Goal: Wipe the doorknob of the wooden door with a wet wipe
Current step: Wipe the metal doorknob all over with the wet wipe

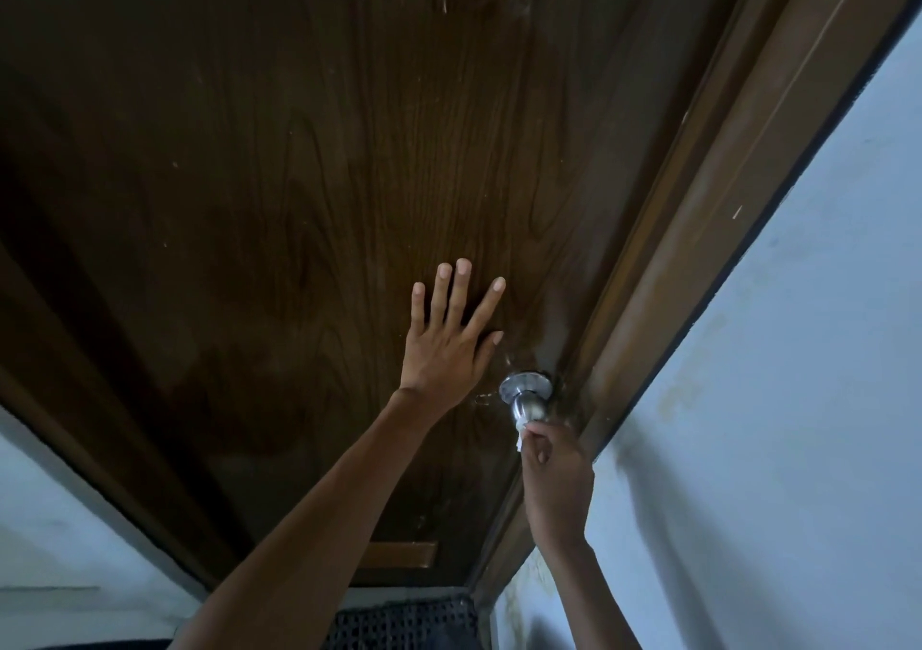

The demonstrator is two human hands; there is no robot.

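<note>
A dark brown wooden door (309, 190) fills most of the view. Its round silver doorknob (528, 399) sits on a shiny rosette near the door's right edge. My left hand (451, 337) lies flat against the door panel just left of the knob, fingers spread and pointing up. My right hand (556, 470) is closed around a small white wet wipe (520, 434), pressing it to the front face of the knob from below. Only a corner of the wipe shows past my fingers.
A brown door frame (708, 200) runs diagonally along the door's right edge, with a pale blue wall (798, 425) beyond it. More pale wall (55, 515) shows at the lower left. A dark perforated mat (404, 619) lies at the door's foot.
</note>
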